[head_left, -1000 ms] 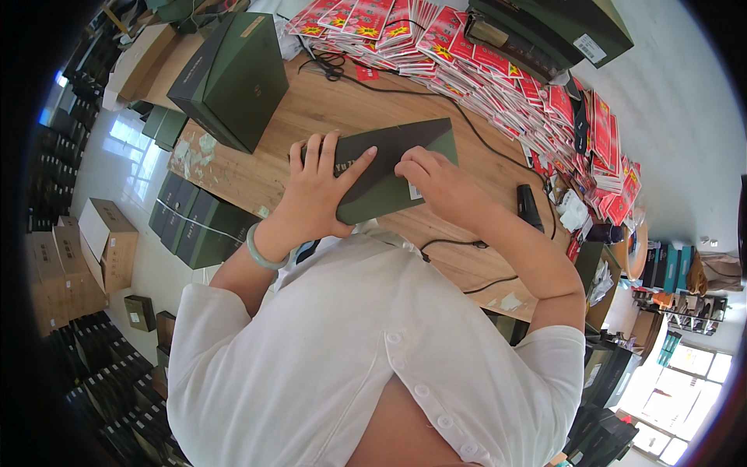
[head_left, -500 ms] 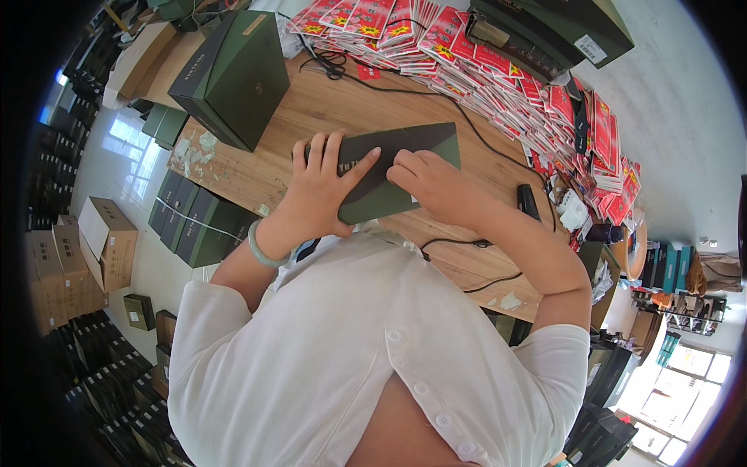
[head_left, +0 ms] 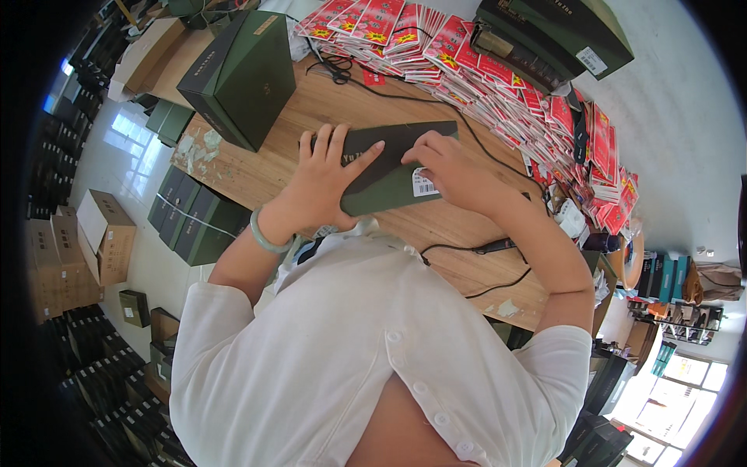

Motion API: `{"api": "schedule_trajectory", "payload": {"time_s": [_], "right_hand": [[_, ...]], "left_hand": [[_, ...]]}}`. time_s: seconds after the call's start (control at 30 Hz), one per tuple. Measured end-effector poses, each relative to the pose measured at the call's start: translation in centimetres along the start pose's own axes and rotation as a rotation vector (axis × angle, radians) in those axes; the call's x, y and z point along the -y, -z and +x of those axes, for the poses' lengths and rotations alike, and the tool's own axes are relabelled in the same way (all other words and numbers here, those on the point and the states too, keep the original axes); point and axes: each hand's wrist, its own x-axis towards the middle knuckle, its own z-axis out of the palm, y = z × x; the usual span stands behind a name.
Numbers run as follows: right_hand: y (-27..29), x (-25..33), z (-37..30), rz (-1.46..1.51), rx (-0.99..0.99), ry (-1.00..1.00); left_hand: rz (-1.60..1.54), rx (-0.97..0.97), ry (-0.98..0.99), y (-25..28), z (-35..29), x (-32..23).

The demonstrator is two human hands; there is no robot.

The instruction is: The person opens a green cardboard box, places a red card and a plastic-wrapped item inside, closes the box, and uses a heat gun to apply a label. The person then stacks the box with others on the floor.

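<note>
A flat dark green and black box (head_left: 389,194) lies on the wooden table close to my body. My left hand (head_left: 324,177) grips its left end, the fingers spread over the top and the thumb at the near edge. Above the box's right part, my right hand (head_left: 443,169) has curled fingers pressed together. Anything held in those fingertips is hidden. Just beside them, a white barcode label (head_left: 423,184) shows on the side of the box.
A large green box (head_left: 247,82) stands at the table's far left. Red packets (head_left: 498,86) pile along the far edge, with more green boxes (head_left: 556,35) on top. A black cable (head_left: 475,128) crosses the table. Tied boxes (head_left: 206,214) stand beside the table on the left.
My right hand has moved right along the box, uncovering the barcode label. My left hand keeps its hold on the left end.
</note>
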Motion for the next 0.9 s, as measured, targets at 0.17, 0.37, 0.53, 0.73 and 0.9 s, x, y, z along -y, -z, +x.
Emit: {"api": "schedule_trajectory", "payload": {"time_s": [0.17, 0.37, 0.53, 0.73, 0.9], "right_hand": [[-0.8, -1.0, -0.7, -0.035, -0.149, 0.013], [-1.3, -1.6, -0.3, -0.067, -0.143, 0.009], [-1.4, -2.0, -0.8, -0.088, -0.151, 0.024], [-1.8, -2.9, -3.4, 0.228, -0.19, -0.1], [-1.8, -4.4, -5.3, 0.488, -0.359, -0.169]], "left_hand": [[0.0, 0.021, 0.009, 0.0, 0.2, 0.3], [-0.012, 0.023, 0.005, 0.0, 0.4, 0.5], [-0.022, 0.01, 0.001, 0.1, 0.5, 0.7], [-0.002, 0.03, -0.027, 0.1, 0.8, 0.9], [-0.024, 0.013, -0.055, 0.1, 0.9, 0.9]]}}
